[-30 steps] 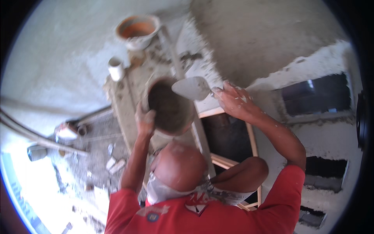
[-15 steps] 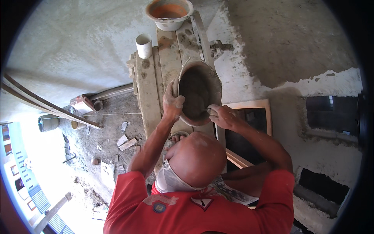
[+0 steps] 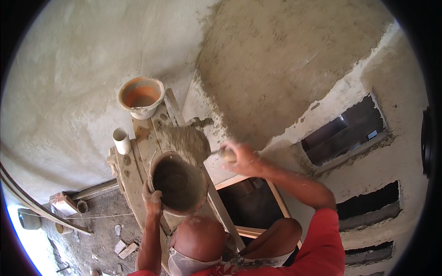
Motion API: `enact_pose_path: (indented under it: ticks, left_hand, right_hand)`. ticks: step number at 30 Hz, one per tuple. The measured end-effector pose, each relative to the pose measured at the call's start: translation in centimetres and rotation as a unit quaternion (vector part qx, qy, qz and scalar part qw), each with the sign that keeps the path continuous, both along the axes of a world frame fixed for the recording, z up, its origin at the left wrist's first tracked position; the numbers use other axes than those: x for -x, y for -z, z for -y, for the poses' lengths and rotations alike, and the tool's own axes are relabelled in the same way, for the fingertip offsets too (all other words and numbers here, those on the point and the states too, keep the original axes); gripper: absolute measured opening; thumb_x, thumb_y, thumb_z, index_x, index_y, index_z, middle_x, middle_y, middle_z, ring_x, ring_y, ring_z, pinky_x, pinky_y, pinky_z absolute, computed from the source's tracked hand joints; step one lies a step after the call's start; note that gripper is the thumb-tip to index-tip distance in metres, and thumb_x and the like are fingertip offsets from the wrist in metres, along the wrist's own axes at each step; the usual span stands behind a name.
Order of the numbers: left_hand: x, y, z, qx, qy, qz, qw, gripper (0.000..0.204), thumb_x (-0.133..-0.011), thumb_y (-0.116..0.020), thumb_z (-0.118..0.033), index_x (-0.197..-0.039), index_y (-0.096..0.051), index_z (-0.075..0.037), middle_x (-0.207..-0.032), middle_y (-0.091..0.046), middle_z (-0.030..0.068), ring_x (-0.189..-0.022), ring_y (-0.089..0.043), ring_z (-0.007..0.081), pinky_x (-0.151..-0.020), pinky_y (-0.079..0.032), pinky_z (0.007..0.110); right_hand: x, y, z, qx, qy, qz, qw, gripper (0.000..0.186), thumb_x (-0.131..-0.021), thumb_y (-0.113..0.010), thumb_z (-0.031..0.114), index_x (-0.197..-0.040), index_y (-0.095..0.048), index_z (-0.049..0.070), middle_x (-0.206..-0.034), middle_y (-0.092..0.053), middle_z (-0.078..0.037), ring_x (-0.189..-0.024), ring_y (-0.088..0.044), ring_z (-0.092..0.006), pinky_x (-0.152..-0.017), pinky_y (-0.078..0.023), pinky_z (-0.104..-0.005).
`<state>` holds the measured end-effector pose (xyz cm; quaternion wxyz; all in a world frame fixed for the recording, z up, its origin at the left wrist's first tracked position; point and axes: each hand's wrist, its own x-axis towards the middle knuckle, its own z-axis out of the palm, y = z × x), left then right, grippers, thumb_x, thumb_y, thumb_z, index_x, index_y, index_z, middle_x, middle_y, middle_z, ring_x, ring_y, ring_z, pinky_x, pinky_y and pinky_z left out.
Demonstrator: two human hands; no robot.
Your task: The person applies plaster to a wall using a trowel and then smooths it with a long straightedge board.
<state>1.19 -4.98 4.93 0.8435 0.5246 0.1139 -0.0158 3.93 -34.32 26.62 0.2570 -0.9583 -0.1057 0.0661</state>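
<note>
My left hand grips the left rim of a grey bucket, its fingers wrapped over the edge. Wet grey mortar coats the inside of the bucket, which is tilted above the planks. In my right hand is the handle of a trowel, held up just right of the bucket. A smeared heap of mortar lies on the trowel and hides most of its blade. Motion blurs the right hand and the load.
A plank scaffold carries a white basin with an orange inside and a white cup. Right of it stands a part-plastered wall with a wood-framed opening. Rubble and brick pieces lie on the floor below.
My right hand has lifted the trowel out of the bucket, now loaded with mortar. My left hand keeps its hold on the rim. The view has swung up and toward the right wall.
</note>
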Motion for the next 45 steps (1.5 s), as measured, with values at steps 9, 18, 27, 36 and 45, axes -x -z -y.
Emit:
enact_pose_path:
  ticks: [9, 18, 27, 36, 45]
  left_hand:
    - [-0.2, -0.6, -0.7, -0.025, 0.028, -0.04, 0.999, 0.072, -0.062, -0.045, 0.006, -0.133, -0.052, 0.001, -0.118, -0.063, 0.0107, -0.106, -0.061, 0.022, -0.093, -0.047, 0.029]
    - [-0.2, 0.3, 0.5, -0.039, 0.011, -0.028, 0.999, 0.062, -0.066, -0.048, 0.003, -0.128, -0.055, 0.002, -0.105, -0.062, 0.0072, -0.09, -0.058, 0.0172, -0.082, -0.048, 0.026]
    - [-0.9, -0.4, 0.1, -0.144, 0.034, -0.04, 0.988, 0.068, -0.068, -0.051, -0.002, -0.136, -0.049, 0.004, -0.111, -0.062, 0.012, -0.097, -0.06, 0.0195, -0.085, -0.049, 0.029]
    - [-0.1, 1.7, 1.6, -0.179, 0.022, 0.044, 0.983, 0.061, -0.073, -0.054, -0.003, -0.133, -0.049, 0.007, -0.102, -0.064, 0.0105, -0.084, -0.061, 0.0137, -0.071, -0.052, 0.027]
    - [0.5, 0.7, 1.4, -0.112, 0.045, -0.008, 0.993, 0.065, -0.067, -0.055, -0.004, -0.132, -0.053, 0.002, -0.108, -0.063, 0.0147, -0.1, -0.06, 0.022, -0.09, -0.047, 0.033]
  right_hand:
    - [-3.3, -21.8, -2.5, -0.113, -0.008, -0.049, 0.992, 0.06, -0.083, -0.074, 0.022, -0.134, -0.053, -0.003, -0.096, -0.067, -0.015, -0.076, -0.066, -0.0213, -0.063, -0.057, -0.0334]
    - [-8.3, -29.9, 17.5, 0.097, 0.341, 0.303, 0.885, 0.038, -0.091, -0.066, 0.027, -0.122, -0.063, 0.005, -0.091, -0.067, -0.007, -0.075, -0.062, -0.015, -0.064, -0.054, -0.03]
    - [-2.0, -11.5, 6.4, 0.041, 0.168, -0.025, 0.985, 0.044, -0.082, -0.072, 0.016, -0.122, -0.062, -0.002, -0.099, -0.068, -0.012, -0.086, -0.067, -0.0183, -0.067, -0.055, -0.0336]
    - [2.4, 13.3, -1.1, 0.395, -0.195, 0.119, 0.89, 0.026, -0.088, -0.056, 0.013, -0.111, -0.064, 0.003, -0.088, -0.062, -0.016, -0.083, -0.065, -0.0329, -0.07, -0.054, -0.0439]
    - [5.8, 19.2, -4.3, 0.066, -0.113, -0.164, 0.978, 0.039, -0.084, -0.067, 0.023, -0.118, -0.062, 0.006, -0.095, -0.07, -0.023, -0.092, -0.068, -0.0407, -0.082, -0.055, -0.0481]
